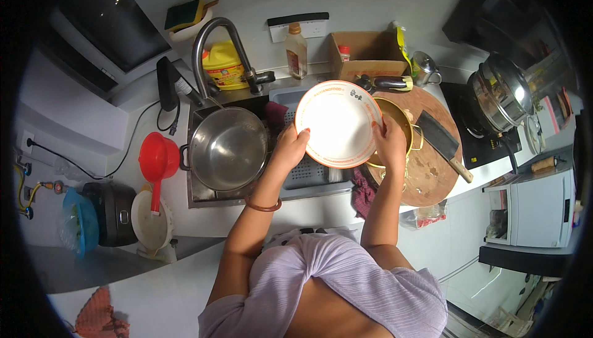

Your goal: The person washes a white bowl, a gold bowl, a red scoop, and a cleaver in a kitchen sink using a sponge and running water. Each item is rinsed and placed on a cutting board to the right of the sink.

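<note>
A white plate with an orange rim (338, 125) is held up over the right part of the sink. My left hand (293, 144) grips its lower left edge, and my right hand (390, 141) grips its right edge. Partly behind the plate and my right hand, a gold-coloured metal pot (398, 111) stands at the round wooden chopping board (435, 190). A cleaver (438, 141) lies on that board. To the left, a large steel pot (228, 148) sits in the sink under the curved faucet (222, 25).
A red plastic ladle (160, 157) rests left of the sink, near a dark rice cooker (109, 213). Along the wall stand a yellow jug (224, 65), a bottle (296, 53) and a cardboard box (370, 67). An eggplant (391, 83) lies behind the board; a steel steamer (500, 90) stands on the cooktop.
</note>
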Available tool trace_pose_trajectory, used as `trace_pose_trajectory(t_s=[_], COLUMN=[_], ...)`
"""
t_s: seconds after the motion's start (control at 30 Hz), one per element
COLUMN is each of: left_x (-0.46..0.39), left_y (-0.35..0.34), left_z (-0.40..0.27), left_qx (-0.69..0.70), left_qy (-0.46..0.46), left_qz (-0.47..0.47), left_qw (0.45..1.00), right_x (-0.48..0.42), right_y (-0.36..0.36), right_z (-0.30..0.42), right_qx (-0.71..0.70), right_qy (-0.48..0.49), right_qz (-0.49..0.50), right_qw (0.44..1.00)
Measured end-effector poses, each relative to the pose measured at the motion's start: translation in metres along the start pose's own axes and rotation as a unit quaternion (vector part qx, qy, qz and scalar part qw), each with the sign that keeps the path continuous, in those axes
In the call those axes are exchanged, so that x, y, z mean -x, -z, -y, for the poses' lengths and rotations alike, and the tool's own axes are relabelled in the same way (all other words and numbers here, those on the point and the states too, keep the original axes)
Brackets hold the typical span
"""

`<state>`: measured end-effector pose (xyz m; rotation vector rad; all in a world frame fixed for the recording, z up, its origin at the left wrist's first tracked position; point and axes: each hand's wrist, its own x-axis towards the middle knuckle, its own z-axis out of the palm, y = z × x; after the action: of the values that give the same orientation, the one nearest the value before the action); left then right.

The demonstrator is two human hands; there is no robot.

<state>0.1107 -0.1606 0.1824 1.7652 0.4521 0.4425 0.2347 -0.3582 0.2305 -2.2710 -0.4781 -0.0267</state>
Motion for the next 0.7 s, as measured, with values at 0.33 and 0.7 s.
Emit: trace_pose_trajectory(t_s=[0.33, 0.7], left_x=[-0.028, -0.032], left_y=[-0.067, -0.108], left_z=[0.011, 0.015], left_qx=[-0.225, -0.267], left_qy=[0.003, 0.097], left_qz=[0.02, 0.081], left_qw=[0.974, 0.955], right_x=[-0.007, -0.019], right_y=[0.03, 0.04], right_z=[-0.05, -0.084], right_qx=[0.036, 0.088], right_qy=[-0.064, -0.111], right_qz=[-0.04, -0.037], right_qw=[0.996, 0.989])
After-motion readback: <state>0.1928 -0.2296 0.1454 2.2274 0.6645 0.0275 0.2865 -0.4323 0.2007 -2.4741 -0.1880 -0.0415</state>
